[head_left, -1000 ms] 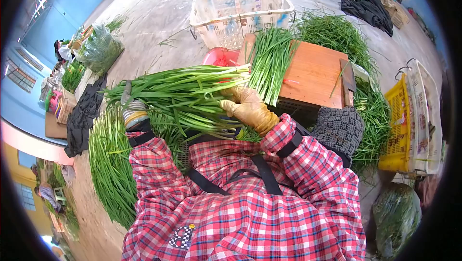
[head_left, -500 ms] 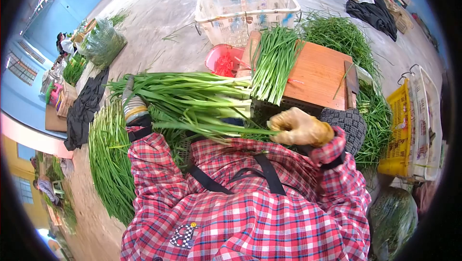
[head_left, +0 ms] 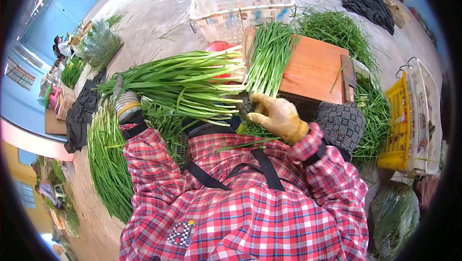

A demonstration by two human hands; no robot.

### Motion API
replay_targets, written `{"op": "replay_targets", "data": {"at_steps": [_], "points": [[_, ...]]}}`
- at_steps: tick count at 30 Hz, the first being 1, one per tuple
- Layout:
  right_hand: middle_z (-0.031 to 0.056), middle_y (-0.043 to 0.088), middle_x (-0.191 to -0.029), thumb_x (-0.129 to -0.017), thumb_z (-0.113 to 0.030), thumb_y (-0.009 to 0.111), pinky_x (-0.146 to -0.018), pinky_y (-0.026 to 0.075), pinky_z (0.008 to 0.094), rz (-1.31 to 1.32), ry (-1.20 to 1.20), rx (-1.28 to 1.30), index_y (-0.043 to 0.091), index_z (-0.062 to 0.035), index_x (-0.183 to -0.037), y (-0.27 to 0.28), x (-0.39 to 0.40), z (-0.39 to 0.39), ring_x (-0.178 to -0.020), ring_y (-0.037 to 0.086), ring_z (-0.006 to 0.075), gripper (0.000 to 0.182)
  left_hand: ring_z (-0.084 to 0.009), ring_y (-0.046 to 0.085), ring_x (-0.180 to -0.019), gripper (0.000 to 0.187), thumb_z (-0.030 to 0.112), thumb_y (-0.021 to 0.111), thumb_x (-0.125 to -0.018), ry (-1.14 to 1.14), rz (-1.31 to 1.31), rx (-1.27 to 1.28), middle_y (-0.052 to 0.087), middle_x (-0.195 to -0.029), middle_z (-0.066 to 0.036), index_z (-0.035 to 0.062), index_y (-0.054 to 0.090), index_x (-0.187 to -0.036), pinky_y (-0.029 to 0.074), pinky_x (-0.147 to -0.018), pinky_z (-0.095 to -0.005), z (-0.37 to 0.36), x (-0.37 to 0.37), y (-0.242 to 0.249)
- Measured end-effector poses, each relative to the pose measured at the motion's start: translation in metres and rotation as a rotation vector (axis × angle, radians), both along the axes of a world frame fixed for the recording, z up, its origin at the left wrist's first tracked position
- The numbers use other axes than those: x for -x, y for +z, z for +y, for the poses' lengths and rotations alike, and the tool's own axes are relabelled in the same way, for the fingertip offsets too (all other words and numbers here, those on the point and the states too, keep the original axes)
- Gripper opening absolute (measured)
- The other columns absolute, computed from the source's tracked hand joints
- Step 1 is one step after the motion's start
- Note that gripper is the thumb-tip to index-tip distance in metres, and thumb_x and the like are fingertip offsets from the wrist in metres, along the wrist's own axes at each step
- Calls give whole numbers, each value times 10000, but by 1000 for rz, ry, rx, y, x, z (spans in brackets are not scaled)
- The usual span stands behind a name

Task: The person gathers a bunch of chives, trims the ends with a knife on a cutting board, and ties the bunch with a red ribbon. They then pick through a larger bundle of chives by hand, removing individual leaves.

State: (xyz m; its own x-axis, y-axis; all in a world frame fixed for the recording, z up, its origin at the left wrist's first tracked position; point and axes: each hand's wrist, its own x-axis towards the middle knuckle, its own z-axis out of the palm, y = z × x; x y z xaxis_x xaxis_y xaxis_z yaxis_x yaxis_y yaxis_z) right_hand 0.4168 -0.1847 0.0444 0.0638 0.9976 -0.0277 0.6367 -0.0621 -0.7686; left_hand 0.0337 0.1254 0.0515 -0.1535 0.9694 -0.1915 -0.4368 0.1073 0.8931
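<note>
At your far left, a heap of loose greens (head_left: 108, 160) lies just beside your left sleeve (head_left: 151, 164), probably put there for easy reach. Your left hand (head_left: 127, 106), in a striped glove, is clamped on a bunch of green stalks (head_left: 178, 80) near its leafy end; some of the fingers are hidden by leaves. The bunch is held sideways in front of you, pale ends toward your right; gripping it by the leaves seems to leave those ends spread and free. Behind them, a red bowl (head_left: 219, 45) is partly covered. Nearer you, a loose stalk (head_left: 248, 143) lies over your plaid shirt (head_left: 240, 217). Your right hand (head_left: 278, 115), in a yellow glove, is near the pale ends, thumb and forefinger apart with nothing visible between them. Just beyond it, a second bunch (head_left: 272, 54) lies on a wooden board (head_left: 315, 71), perhaps laid flat so its stalks line up. Farther right, a yellow crate (head_left: 397, 128) stands well apart.
</note>
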Motion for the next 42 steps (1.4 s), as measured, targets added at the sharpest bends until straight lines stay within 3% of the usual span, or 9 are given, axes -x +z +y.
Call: {"op": "replay_targets", "data": {"at_steps": [3,4,13,16,20,25,31,36,42], "points": [[145,677,-940,-810,-380,697,-764,505,333,460,38,-17,478,11,-1257,-52,11,23,-873,650,221,633,-262,555,-1115,404,274,373,-1006,-42,396,-307,577,-1247,-131,-20,538,-1230,426,-972,-378,13,29,-26],[122,673,-918,-817,-330,702,-746,503,312,611,30,-26,492,18,-1233,-55,18,28,-849,637,190,582,-199,621,-971,441,-79,354,-934,-24,480,-282,622,-1148,-148,56,456,-1341,500,-872,-293,16,32,-22],[18,620,-908,-874,-226,661,-616,422,207,1106,4,-41,568,23,-1161,-37,26,44,-703,509,66,392,-195,624,-947,344,30,414,-963,60,834,-329,633,-1138,-145,18,497,-1298,515,-819,-298,-23,2,3],[8,630,-909,-911,-259,610,-609,412,203,1186,-105,-88,617,16,-1118,-39,32,51,-695,509,63,344,-236,559,-1101,353,162,364,-1006,42,-9,41,586,-1225,-146,5,477,-1301,418,-974,-342,-27,-21,29],[65,661,-1006,-918,-144,575,-771,502,219,1124,-114,25,615,27,-1116,-27,23,45,-829,617,117,265,-230,623,-937,396,284,477,-977,16,9,-134,637,-1120,-154,-56,569,-1157,503,-817,-324,4,13,-14],[23,657,-844,-943,-199,536,-598,447,185,1165,0,-98,638,5,-1045,-49,9,40,-689,574,80,250,-234,617,-944,391,279,447,-989,33,863,-380,635,-1116,-166,-53,571,-1152,490,-848,-326,-12,17,-16],[-48,500,-586,-950,-259,506,-451,295,195,1519,-66,-194,656,-55,-841,-67,-8,34,-491,389,51,275,-129,610,-951,394,-2,331,-962,23,1066,-154,605,-1201,-131,28,439,-1340,462,-875,-255,-40,-3,8],[120,511,-1268,-865,-135,648,-1008,377,332,1136,99,-53,373,-11,-1375,-67,15,32,-1189,461,177,592,-151,622,-939,463,-37,324,-938,9,1059,-170,604,-1204,-131,38,356,-1394,479,-855,-259,-43,-6,6],[49,623,-857,-874,-204,591,-699,455,304,845,183,178,600,-27,-1122,-85,10,23,-802,580,152,305,-183,624,-960,472,-27,329,-942,6,1169,-124,589,-1228,-135,45,332,-1408,486,-867,-267,-51,-2,13]]}}
